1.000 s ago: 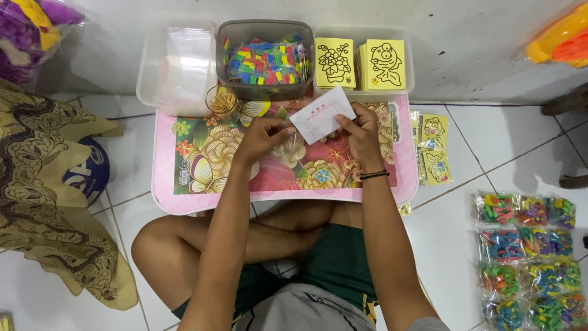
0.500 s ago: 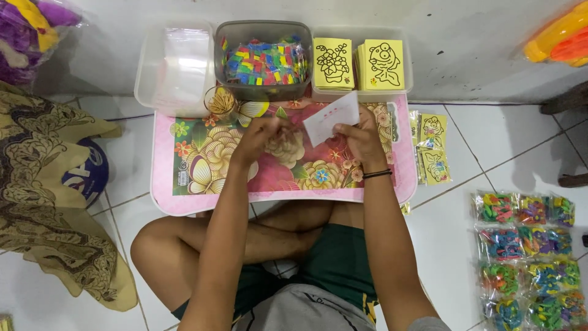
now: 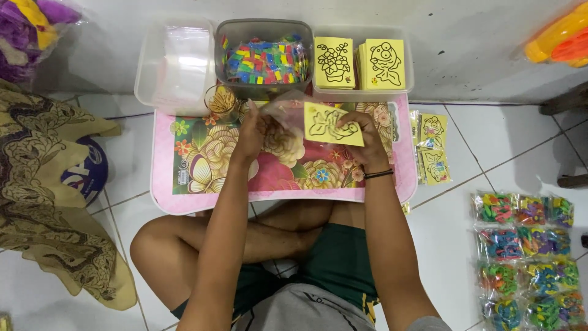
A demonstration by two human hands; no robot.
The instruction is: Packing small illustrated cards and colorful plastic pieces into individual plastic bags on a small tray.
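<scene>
You're cross-legged on the white tile floor (image 3: 465, 135) behind the pink floral lap table (image 3: 202, 178). All the work sits over its far half.

Along the table's far edge, left to right: clear tub of plastic sleeves (image 3: 174, 64), grey tub of coloured packets (image 3: 263, 58), clear tub of yellow outline cards (image 3: 361, 61). The small cup of sticks (image 3: 222, 101) stands just in front of the first two tubs, near your left hand.

Off to the right, finished yellow packs (image 3: 433, 147) lie just beside the table edge. Bagged colour sets (image 3: 527, 257) are well apart, further right on the floor.

The key relation is card against sleeve. The yellow card (image 3: 331, 124) is in your right hand (image 3: 361, 144), pinched at its right edge, fingers closed on it. Its long axis runs roughly left to right, tilted slightly down toward the right. The free left edge points at your left hand (image 3: 254, 132).

Your left hand is closed on the clear sleeve (image 3: 285, 110), which is touching or overlapping the card's left end. I can't tell whether the card edge is inside the sleeve mouth or just against it, because the film is too transparent to read.

So the card lies right of the sleeve, with its axis in line with the gap between your hands. The right hand carries the card, and the left is nearer the sleeve and the cup.
</scene>
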